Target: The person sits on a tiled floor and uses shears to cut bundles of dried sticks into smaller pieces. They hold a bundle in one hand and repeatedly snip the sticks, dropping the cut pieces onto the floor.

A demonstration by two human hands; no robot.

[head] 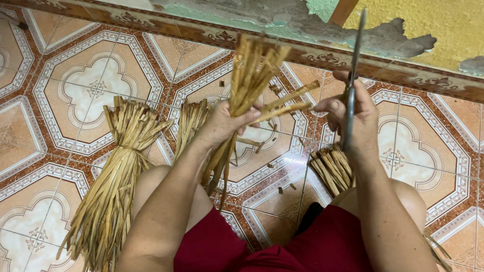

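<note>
Knees and red shorts (280, 257) fill the near edge of the view, the person seated on the tiled floor (64, 90). Left hand (227, 122) is closed tight around a bundle of straw (250, 76), gripping it about midway so the cut ends fan upward toward the wall (312, 19) and the thinner tails hang down between the knees. A few strips stick out sideways from the fist toward the other hand. Right hand (351, 116) is curled around the handles of scissors (355, 65), whose blades point up and look closed or nearly so; seen edge-on, the gap cannot be judged. The handles are mostly hidden inside the fingers.

On the floor by the left knee lies a tied sheaf (112, 185), its lower end cut off by the picture's edge. A second bunch (191, 120) stands behind the left forearm, partly covered by it. A short stack of cut pieces (330, 167) lies under the right wrist, half hidden. Small scraps (273, 167) dot the tiles between the hands. Farther off, the wall's paint is peeling.
</note>
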